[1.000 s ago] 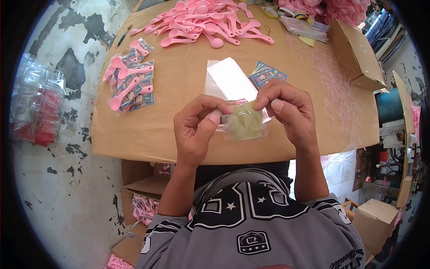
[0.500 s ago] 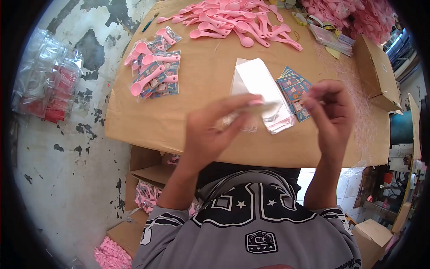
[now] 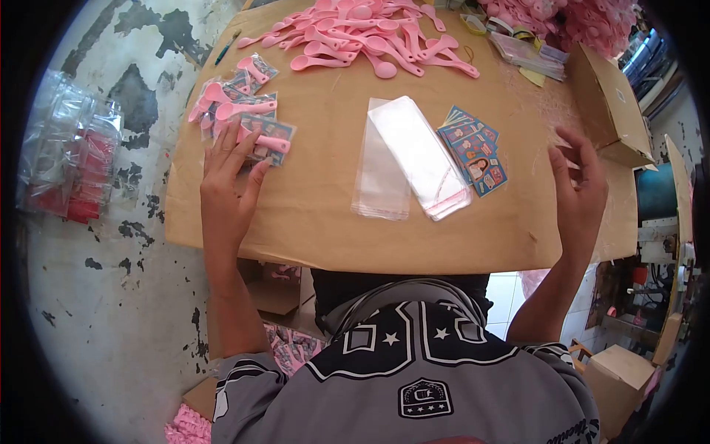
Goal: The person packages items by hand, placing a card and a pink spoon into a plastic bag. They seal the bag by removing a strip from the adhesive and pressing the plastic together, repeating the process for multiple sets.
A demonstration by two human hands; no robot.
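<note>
Left hand [image 3: 228, 177]: fingers slightly spread, resting over a bagged pink measuring spoon [image 3: 266, 139], apparently unclamped. Beyond it: a pile of bagged spoons [image 3: 235, 109]. To its right: clear plastic sleeves [image 3: 421, 155], printed cards [image 3: 473, 152], then the right hand [image 3: 580, 177], thumb and fingers apart, holding nothing.

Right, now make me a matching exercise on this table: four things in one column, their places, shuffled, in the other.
Things
1. Blue printed cards
2. Dark slim pen
3. Left hand
4. Heap of loose pink plastic spoons

Places
A. Far middle of the brown-covered table
B. Touching the pink spoons in clear bags
C. Just right of the shiny, flat plastic sleeves
D. By the table's left edge, beyond the bagged spoons

Pairs: 1-C, 2-D, 3-B, 4-A
</note>
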